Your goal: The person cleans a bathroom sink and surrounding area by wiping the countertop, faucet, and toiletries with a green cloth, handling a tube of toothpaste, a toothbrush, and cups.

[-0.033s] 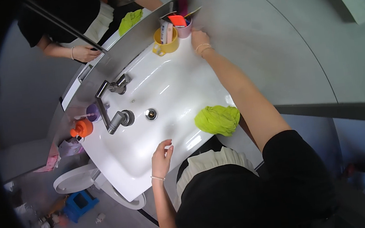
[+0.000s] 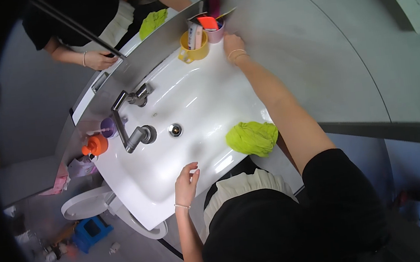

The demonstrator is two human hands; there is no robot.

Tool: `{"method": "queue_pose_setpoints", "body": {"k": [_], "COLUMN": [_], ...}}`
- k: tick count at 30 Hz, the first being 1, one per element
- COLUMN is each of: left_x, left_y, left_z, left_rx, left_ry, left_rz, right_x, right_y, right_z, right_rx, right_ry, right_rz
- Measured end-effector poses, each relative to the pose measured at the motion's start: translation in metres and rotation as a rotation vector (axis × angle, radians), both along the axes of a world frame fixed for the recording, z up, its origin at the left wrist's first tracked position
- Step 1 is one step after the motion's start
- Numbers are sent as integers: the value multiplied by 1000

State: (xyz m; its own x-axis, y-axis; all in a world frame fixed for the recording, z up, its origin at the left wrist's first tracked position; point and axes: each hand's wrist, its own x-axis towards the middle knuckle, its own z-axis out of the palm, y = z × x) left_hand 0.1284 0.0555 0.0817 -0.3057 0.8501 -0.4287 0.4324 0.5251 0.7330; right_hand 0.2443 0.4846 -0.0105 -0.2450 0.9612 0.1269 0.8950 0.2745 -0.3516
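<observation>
My left hand (image 2: 187, 182) hangs over the near side of the white sink (image 2: 150, 218), its fingers loosely bent and apart with nothing in them. My right arm reaches to the far right corner, where my right hand (image 2: 233, 44) rests by the wall, right beside a pink cup (image 2: 215, 35). Its fingers are curled and their tips hidden, so anything in them cannot be made out. Left of the pink cup stands a yellow mug (image 2: 199, 52) holding small boxes or tubes. A crumpled lime-green cloth (image 2: 253, 139) lies over the sink's near right rim, under my right forearm.
A chrome faucet (image 2: 138, 137) rises at the back of the basin, above the drain (image 2: 175, 130). On the left are an orange pump bottle (image 2: 95, 145) and a purple cup (image 2: 108, 127). A mirror edges the back. A toilet (image 2: 84, 203) and a blue stool-like object (image 2: 92, 233) stand lower left.
The whole view has shifted very slightly, with the sink and cups a little further right. Both my hands keep nearly the same place and pose.
</observation>
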Motion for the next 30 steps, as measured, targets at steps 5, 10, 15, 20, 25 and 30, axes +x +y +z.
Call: {"method": "queue_pose_setpoints", "body": {"k": [5,10,15,20,25,30], "left_x": [-7,-9,-9,13,16,11], "left_y": [-25,-16,19,86,100,74], "left_z": [2,0,1,51,43,22], "left_rx": [-37,-39,145,227,340,319], "left_ry": [21,6,-263,-841,-1243,-1545], "left_rz": [106,45,29,230,344,468], "right_x": [9,20,23,39,32,64], "right_y": [-8,-46,-127,-206,-248,-257], "right_z": [-13,9,75,134,150,111], "right_rx": [79,-302,-491,-459,-229,-166], "right_ry": [49,733,1332,1322,965,755], "right_rz": [22,-49,229,393,575,469]}}
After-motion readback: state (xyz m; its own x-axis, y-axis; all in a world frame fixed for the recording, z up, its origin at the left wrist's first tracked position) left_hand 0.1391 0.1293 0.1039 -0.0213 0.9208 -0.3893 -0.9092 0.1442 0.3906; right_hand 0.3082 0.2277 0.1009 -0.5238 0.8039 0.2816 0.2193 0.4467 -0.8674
